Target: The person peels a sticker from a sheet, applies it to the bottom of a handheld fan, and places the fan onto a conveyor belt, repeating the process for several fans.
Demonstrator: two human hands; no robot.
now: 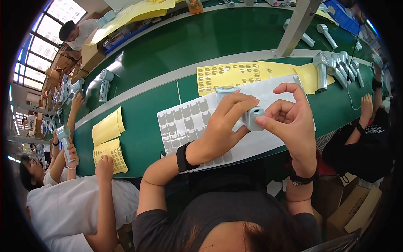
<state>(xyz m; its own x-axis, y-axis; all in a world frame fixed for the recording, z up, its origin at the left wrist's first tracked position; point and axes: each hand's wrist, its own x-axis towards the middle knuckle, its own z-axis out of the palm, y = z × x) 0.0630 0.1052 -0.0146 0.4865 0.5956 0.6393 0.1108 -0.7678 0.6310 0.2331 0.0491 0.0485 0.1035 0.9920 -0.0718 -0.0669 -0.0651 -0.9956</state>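
Note:
My left hand wraps round a light blue handheld fan, tilted so that the handle's end with a small slot faces me. Part of the round fan head shows beyond my left fingers; the rest of the handle is hidden. My right hand closes at the handle's end, thumb pressed on its edge and index finger raised. Whether a small label is between those fingers, I cannot tell. Below both hands lies a white sheet with rows of grey rounded stickers.
Yellow label sheets lie beyond the white sheet. Several fans stand at the right, near a metal post. To the left, a co-worker's hand rests on another yellow sheet; another person holds a fan.

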